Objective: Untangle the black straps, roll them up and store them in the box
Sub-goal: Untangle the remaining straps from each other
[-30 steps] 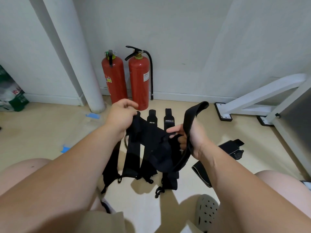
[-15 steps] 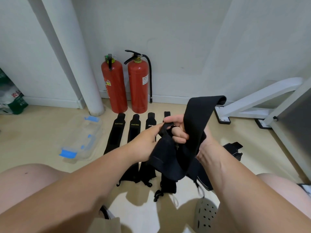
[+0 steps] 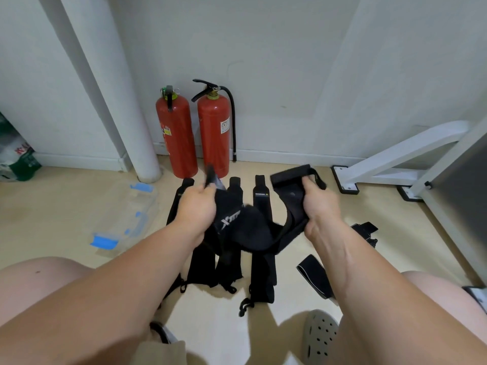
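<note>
Black woven fabric fills the middle of the view: a wide black strap with white lettering (image 3: pixel 238 225) is stretched and sagging between the two hands, above the floor. The left hand (image 3: pixel 196 206) is closed in a fist around one end of it, with a short tip of the strap poking up past the knuckles. The right hand (image 3: pixel 317 206) is also curled tight around the other end, whose flat tab sticks out toward the wall above the thumb.

Under the held strap, several more long black straps (image 3: pixel 259 267) lie flat side by side on the pale beige floor (image 3: pixel 66 206), their ends pointing toward the wall and small loops at the near ends. Another loose piece of black strap with a pale edge (image 3: pixel 313 277) lies to the right, near the right forearm, and a further dark bundle sits beyond it.

The clear plastic box with blue clips (image 3: pixel 126 217) rests on the floor to the left, well apart from the straps. Two red fire extinguishers (image 3: pixel 193 133) stand against the white wall, beside a white round pillar (image 3: pixel 110 96). A white metal frame (image 3: pixel 405 159) stands at the right.
</note>
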